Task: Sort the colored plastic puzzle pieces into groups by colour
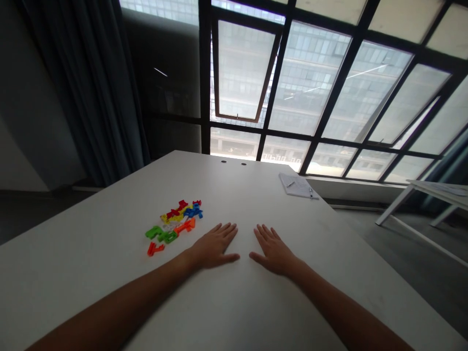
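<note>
My left hand (pixel 215 247) lies flat on the white table (pixel 234 302), palm down, with its thumb pointing inward. My right hand (pixel 272 251) rests the same way a short gap to the right, fingers stretched out. Neither holds anything. Left of my left hand is a loose cluster of coloured plastic pieces: red pieces (pixel 176 211) at the back, a blue piece (pixel 193 211), green pieces (pixel 168 237), and an orange piece (pixel 185 226) nearest the hand. A red-orange piece (pixel 155 249) sits apart at the front. Yellow and whitish pieces are partly covered by the others.
A stack of paper (pixel 296 185) with pens on it lies at the table's far right. Two dark round holes (pixel 224 161) show near the far edge. Behind are large windows (pixel 310 78) and a dark curtain (pixel 87 87). Another white table (pixel 438 190) stands at the right.
</note>
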Demonstrator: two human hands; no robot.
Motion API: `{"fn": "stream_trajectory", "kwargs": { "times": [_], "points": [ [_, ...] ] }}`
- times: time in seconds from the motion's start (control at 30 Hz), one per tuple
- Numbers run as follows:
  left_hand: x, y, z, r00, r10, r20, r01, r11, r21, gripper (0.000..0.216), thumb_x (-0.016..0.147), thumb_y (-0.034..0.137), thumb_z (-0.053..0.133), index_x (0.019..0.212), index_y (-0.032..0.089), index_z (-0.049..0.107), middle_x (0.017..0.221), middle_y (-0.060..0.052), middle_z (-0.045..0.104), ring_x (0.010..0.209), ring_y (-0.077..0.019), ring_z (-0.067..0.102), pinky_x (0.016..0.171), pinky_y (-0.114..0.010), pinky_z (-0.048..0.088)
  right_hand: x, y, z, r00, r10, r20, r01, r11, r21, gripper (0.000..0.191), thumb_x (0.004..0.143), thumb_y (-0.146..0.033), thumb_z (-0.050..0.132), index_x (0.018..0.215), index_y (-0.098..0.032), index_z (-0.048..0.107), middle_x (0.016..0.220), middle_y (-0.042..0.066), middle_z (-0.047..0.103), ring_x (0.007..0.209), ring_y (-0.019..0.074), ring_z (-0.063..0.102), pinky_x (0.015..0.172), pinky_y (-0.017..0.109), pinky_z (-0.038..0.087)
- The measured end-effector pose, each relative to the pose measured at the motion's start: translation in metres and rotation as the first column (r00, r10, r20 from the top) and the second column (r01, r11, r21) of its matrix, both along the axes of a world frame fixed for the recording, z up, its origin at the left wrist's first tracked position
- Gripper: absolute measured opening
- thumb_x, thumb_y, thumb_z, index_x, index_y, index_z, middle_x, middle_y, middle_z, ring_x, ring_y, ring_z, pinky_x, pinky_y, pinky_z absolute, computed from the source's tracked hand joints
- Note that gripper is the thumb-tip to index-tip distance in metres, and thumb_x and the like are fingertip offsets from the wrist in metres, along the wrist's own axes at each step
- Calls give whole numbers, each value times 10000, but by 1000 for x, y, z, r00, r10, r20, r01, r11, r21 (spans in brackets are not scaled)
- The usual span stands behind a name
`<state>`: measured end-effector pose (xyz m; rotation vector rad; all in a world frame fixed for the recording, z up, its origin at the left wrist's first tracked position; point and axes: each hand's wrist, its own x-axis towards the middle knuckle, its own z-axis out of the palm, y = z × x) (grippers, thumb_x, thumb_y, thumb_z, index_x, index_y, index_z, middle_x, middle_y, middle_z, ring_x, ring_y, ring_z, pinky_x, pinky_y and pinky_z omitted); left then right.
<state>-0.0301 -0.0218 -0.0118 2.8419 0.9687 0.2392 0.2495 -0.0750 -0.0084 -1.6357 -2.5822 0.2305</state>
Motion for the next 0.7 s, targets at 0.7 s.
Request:
{"fn": "stream_trajectory", "kwargs": {
  "times": [0.7],
  "points": [
    [-17,26,39,1000,18,-4,-18,997,74,565,982,680,425,1327,309,676,1312,-75,700,1231,-266,629,1185,-446,323,3,2,-1,997,-10,-75,10,1000,8,855,977,-756,321,1617,-188,303,1682,120,224,1576,303,147,1279,496,90]
  ]
}}
